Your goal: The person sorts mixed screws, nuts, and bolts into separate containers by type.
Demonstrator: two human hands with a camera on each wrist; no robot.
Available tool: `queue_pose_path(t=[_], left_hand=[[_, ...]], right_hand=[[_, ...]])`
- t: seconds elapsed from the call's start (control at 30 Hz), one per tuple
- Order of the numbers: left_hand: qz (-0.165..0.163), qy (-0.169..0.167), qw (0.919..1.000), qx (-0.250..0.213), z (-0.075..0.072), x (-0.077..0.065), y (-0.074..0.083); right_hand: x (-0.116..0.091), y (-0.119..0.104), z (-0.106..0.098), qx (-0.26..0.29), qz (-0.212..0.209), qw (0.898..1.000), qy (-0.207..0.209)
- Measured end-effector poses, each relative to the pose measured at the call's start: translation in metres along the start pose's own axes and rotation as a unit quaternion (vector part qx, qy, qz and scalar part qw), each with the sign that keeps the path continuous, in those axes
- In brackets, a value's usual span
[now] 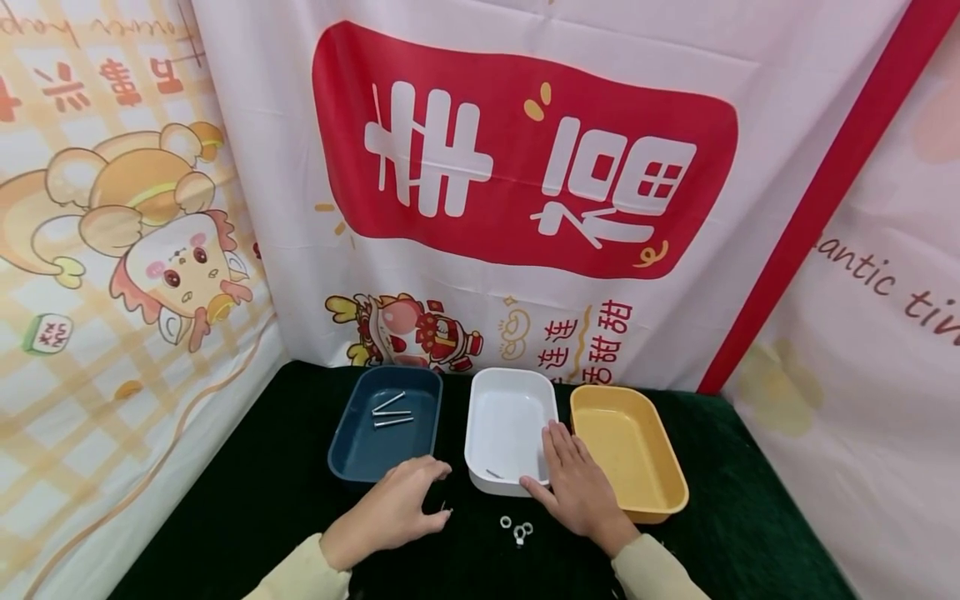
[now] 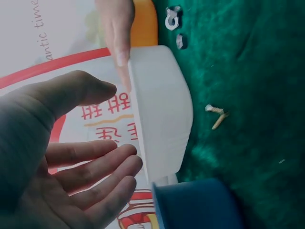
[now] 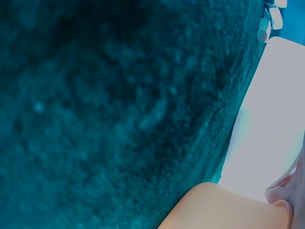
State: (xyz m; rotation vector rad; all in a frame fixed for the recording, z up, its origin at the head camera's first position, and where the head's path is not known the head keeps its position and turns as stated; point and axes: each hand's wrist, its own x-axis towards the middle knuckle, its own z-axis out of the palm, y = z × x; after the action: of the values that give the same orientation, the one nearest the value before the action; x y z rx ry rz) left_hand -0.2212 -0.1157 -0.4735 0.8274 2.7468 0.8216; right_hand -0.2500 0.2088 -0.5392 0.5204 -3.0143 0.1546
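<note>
My left hand (image 1: 397,504) hovers between the blue tray and the white tray with its fingers loosely bent and nothing held. Below it, two small screws (image 2: 217,115) lie on the green cloth, one silvery and one brass-toned. Straight fingers of my right hand (image 1: 577,483) rest on the right rim of the white tray (image 1: 510,417), the thumb at its front corner. Inside that tray lies one small screw (image 1: 493,473). Several metal nuts (image 1: 520,532) sit on the cloth in front of it. Three long bolts (image 1: 393,412) lie in the blue tray (image 1: 348,462).
To the right of the white tray stands a yellow tray (image 1: 633,450) with nothing visible in it. Dark green cloth (image 1: 757,500) covers the table. Printed fabric hangings (image 1: 487,258) rise behind the trays and along both sides.
</note>
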Motion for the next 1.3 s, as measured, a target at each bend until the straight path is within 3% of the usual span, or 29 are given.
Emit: queue_pose_path(t=[0.2, 0.4, 0.73, 1.3], left_hand=[[0.001, -0.003, 0.9998, 0.019, 0.018, -0.004, -0.009], [-0.025, 0.005, 0.9988, 0.041, 0.031, -0.005, -0.018], [-0.055, -0.011, 0.9972, 0.049, 0.047, 0.006, -0.034], [-0.053, 0.002, 0.9975, 0.046, 0.053, 0.012, -0.034]], right_hand=[[0.0, 0.0, -0.001, 0.004, 0.003, 1.0, -0.002], [0.001, 0.0, -0.001, 0.004, 0.002, 1.0, -0.006], [0.001, 0.0, 0.0, -0.001, 0.006, 1.0, -0.004], [0.001, -0.001, -0.001, 0.0, 0.008, 1.0, -0.006]])
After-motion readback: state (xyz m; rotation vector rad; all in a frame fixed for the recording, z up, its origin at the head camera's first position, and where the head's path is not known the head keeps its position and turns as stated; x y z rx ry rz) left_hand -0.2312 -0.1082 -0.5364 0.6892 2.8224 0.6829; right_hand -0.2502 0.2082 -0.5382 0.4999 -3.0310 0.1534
